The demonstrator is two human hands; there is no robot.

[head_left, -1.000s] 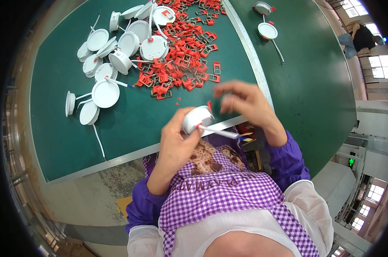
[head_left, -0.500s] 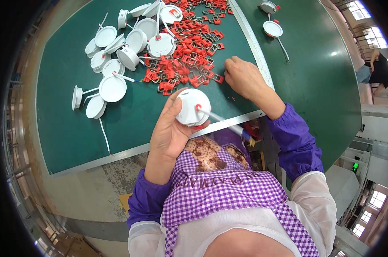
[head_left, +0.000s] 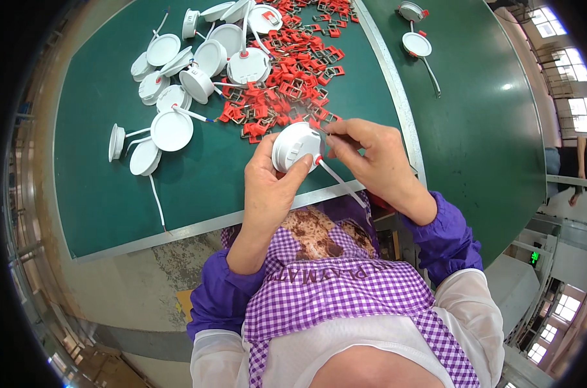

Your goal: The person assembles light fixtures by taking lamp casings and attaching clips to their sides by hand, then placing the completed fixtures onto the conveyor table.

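My left hand point(head_left: 272, 184) grips a round white downlight point(head_left: 300, 143), tilted on its side above the table's near edge. Its white cable point(head_left: 343, 183) leaves a red grommet on the back and hangs toward my lap. At the light's right rim, my right hand point(head_left: 370, 155) is closed in a pinch on a small clip point(head_left: 325, 132), mostly hidden by the fingers; a bit of its metal shows. Just beyond both hands spreads a heap of red spring clips with metal frames point(head_left: 293, 81).
Several more white downlights point(head_left: 172, 131) with cables lie on the green table point(head_left: 93, 194) at the left and back. A pale metal strip point(head_left: 392, 84) divides it from another green tabletop point(head_left: 481, 129), where two lights point(head_left: 416, 44) lie. A person point(head_left: 581, 161) stands far right.
My right hand has come from beside the clip heap down to the downlight's rim. My left hand has turned the light from facing me with its back to a sideways tilt.
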